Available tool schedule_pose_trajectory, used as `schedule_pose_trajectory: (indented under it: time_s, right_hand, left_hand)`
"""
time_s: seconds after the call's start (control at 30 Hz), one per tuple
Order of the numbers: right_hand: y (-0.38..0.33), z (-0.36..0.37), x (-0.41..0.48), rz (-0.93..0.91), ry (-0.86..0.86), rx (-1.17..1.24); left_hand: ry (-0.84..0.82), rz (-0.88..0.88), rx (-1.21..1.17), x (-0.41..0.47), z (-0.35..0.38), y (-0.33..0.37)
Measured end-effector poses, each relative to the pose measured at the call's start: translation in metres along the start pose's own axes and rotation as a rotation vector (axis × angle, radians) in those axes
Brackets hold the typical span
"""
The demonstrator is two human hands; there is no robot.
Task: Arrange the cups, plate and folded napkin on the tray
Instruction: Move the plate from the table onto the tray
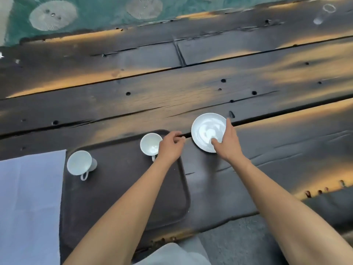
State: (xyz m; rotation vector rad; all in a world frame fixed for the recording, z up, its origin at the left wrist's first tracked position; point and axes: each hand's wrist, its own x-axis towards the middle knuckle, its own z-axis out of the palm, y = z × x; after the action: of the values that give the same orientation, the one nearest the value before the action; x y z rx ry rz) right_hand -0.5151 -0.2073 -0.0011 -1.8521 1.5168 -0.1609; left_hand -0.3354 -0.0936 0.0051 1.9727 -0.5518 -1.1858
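A dark brown tray (122, 197) lies on the wooden table near its front edge. Two white cups stand on it: one cup (79, 163) at the far left corner, a second cup (150, 144) at the far right. My left hand (171, 148) hovers just right of the second cup over the tray's far right corner, fingers loosely curled with nothing seen between them. A white plate (207, 129) sits on the table right of the tray. My right hand (227, 142) grips it, thumb on the inside and fingers round the right rim. A pale napkin (28, 197) lies left of the tray.
The dark plank table (191, 83) stretches away behind the tray. A clear glass (323, 14) stands at the far right. Green patterned fabric (95, 14) runs along the far edge. The table's front edge is just below the tray.
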Motion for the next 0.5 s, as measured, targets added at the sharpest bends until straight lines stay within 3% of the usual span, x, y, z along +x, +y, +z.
schedule_pose_trajectory:
  time_s: [0.17, 0.3, 0.5]
  right_hand:
    - [0.035, -0.012, 0.04, 0.161, -0.075, 0.021]
    - [0.047, -0.007, 0.069, 0.187, -0.146, -0.01]
    - [0.053, -0.008, 0.089, 0.235, -0.107, -0.033]
  left_hand:
    - [-0.088, -0.159, 0.091, 0.031, 0.034, 0.005]
    - [-0.058, -0.233, 0.044, 0.056, 0.05, 0.001]
    - [-0.088, -0.325, -0.076, 0.062, 0.065, 0.006]
